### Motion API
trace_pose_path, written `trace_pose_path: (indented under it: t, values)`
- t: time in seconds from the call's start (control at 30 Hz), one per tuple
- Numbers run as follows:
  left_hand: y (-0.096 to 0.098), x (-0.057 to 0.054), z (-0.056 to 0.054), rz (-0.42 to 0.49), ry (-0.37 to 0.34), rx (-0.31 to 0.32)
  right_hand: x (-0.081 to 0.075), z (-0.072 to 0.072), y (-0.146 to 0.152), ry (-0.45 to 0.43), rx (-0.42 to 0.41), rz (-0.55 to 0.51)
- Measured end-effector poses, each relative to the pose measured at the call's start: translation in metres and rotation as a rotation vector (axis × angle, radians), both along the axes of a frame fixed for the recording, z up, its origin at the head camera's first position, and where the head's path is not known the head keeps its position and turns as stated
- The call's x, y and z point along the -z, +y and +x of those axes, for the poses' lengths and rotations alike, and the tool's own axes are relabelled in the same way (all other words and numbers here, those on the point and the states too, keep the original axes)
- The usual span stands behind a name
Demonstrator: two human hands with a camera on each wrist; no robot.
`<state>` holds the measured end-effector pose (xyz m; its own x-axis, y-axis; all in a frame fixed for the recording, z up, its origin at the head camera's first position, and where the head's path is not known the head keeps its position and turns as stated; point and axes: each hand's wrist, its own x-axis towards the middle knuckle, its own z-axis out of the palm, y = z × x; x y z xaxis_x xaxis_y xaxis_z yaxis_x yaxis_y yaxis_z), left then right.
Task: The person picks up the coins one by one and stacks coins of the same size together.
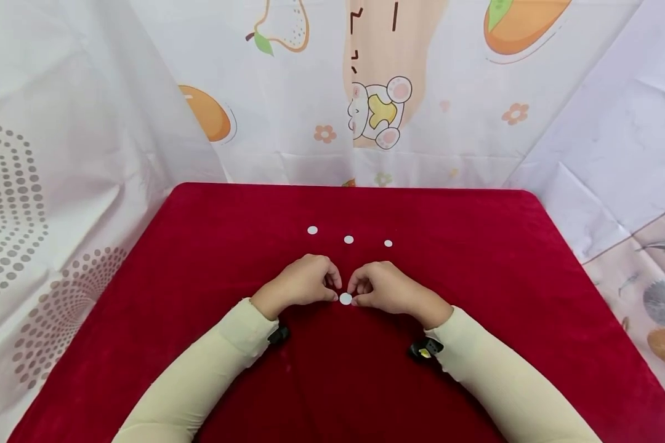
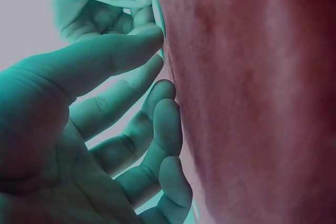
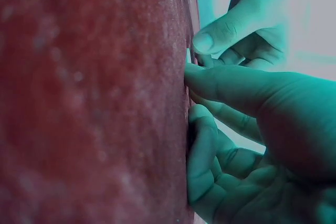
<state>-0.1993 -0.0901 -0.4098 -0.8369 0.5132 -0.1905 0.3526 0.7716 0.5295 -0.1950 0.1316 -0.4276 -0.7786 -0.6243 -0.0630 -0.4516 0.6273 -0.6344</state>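
Note:
A small white disc lies at the red cloth, between the two hands. My left hand has its thumb and index finger curled at the disc's left edge. From the other side, my right hand pinches the disc's right edge with thumb and index finger. In the left wrist view the disc appears edge-on between the two thumbs, partly covered by the left thumb. Only a thin sliver of the disc shows in the right wrist view; the right thumb hides the rest.
Three more white discs lie in a loose row beyond the hands: a left one, a middle one and a smaller right one. A red cloth covers the table. Printed white curtains hang behind and beside it.

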Motion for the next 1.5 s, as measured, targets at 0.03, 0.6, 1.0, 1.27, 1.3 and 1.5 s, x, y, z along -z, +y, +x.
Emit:
trace_pose_path:
  t: [0.03, 0.6, 1.0, 1.27, 1.3, 1.5]
  values:
    - [0.000, -0.001, -0.001, -0.004, 0.008, -0.003, 0.000, 0.000, 0.001, -0.001, -0.001, -0.002]
    - [-0.010, -0.044, -0.030, 0.040, 0.085, -0.124, 0.002, 0.000, 0.001, -0.015, 0.002, -0.011]
    - [-0.019, -0.056, -0.050, 0.148, 0.082, -0.198, 0.002, 0.001, 0.001, -0.012, -0.005, -0.016]
    - [-0.033, -0.073, -0.062, 0.260, 0.102, -0.322, 0.003, 0.001, 0.002, -0.011, 0.013, -0.018]
    - [-0.034, -0.073, -0.063, 0.266, 0.102, -0.334, 0.003, 0.001, 0.002, -0.010, 0.019, -0.017]
    - [-0.038, -0.060, -0.072, 0.228, 0.090, -0.369, 0.003, 0.000, 0.002, -0.007, 0.030, -0.013]
